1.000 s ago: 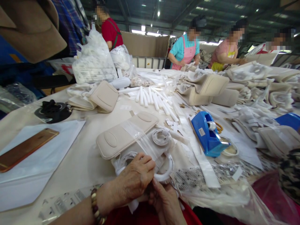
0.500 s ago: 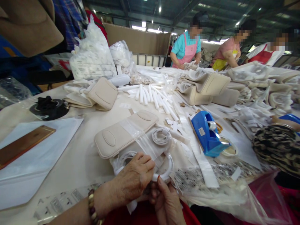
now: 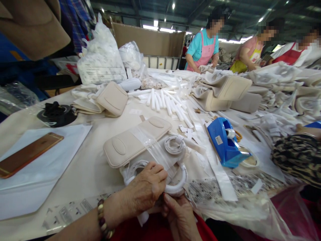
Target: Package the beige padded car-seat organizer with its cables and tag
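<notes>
A beige handbag (image 3: pixel 137 142) lies on the table in front of me, its oval-stitched panel facing up and a clear plastic strip (image 3: pixel 152 144) across it. White-wrapped curved handles (image 3: pixel 184 175) stick out on the near side, with a coiled pale strap (image 3: pixel 175 145) in plastic beside them. My left hand (image 3: pixel 147 184), with a beaded bracelet (image 3: pixel 102 219) at its wrist, is curled over the handles, its fingers closed. Just below, my right hand (image 3: pixel 182 214) pinches at the near side of the bag under the handle; what its fingertips hold is hidden.
A blue tape dispenser (image 3: pixel 225 144) stands at right, beside a white strip (image 3: pixel 220 177). White foam tubes (image 3: pixel 163 102) and piled beige bags (image 3: pixel 223 92) lie farther back. A phone (image 3: pixel 30 154) rests on white sheets at left. Several co-workers stand across the table; a patterned sleeve (image 3: pixel 296 159) shows at right.
The whole view has shifted slightly. My left hand keeps its place over the handles; my right thumb has moved a little left and down against the bag's near side.
</notes>
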Motion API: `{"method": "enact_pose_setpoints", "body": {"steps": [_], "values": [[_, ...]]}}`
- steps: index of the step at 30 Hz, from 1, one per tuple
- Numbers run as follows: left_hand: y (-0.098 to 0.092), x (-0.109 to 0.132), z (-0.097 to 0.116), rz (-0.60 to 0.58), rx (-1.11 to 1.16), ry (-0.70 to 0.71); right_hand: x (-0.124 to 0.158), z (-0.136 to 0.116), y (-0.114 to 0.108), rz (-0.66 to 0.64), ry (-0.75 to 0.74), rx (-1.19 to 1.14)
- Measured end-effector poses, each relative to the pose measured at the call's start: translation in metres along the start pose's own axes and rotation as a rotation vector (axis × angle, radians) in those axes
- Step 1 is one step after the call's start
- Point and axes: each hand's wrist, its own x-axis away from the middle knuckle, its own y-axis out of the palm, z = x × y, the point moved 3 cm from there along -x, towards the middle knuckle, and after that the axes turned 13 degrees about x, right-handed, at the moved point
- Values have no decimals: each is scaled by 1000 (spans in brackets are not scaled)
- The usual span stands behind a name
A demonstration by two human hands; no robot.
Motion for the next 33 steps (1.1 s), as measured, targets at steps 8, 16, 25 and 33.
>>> {"method": "enact_pose_setpoints", "body": {"steps": [8,16,25,33], "values": [[-3,7,4,80,-141,101,1,-12,2,-96,-13,49],[-21,5,18,10,-380,179,-4,-5,-7,-233,-278,458],[-20,6,13,12,-254,173,-15,-32,-15,25,-875,1220],[-19,7,5,140,12,196,-22,-25,-27,-2,-889,1466]]}}
